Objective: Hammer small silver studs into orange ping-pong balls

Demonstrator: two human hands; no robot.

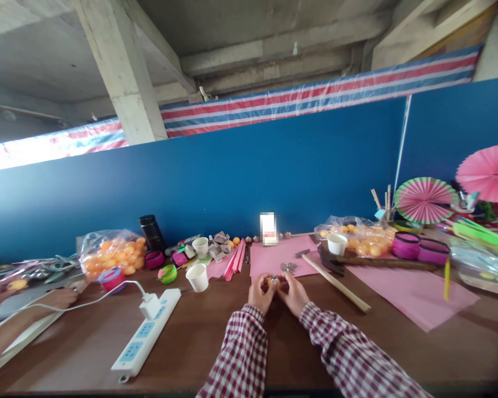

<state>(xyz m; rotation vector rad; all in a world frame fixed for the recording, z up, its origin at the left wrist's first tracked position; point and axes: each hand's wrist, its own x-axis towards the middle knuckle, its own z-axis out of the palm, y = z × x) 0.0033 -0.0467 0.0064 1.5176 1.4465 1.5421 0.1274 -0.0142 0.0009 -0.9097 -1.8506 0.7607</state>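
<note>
My left hand (260, 294) and my right hand (295, 294) meet at the front edge of a pink paper sheet (269, 258). Between their fingertips they pinch a small round thing (274, 281), silvery on top with some orange showing; its exact kind is too small to make out. Just beyond my fingers, a pile of tiny silvery pieces (289, 267) lies on the sheet. To the right rests a small hammer (336, 282) with a pale wooden handle. Past it is a claw hammer (331, 261) with a dark head.
A power strip (147, 334) with a plugged-in white adapter lies left. Paper cups (197, 278) and bags of orange balls (114, 257) stand farther back. Another person's hand (62, 298) is at far left. Magenta straps (425, 250) and paper fans (425, 200) sit right, before a blue partition (249, 177).
</note>
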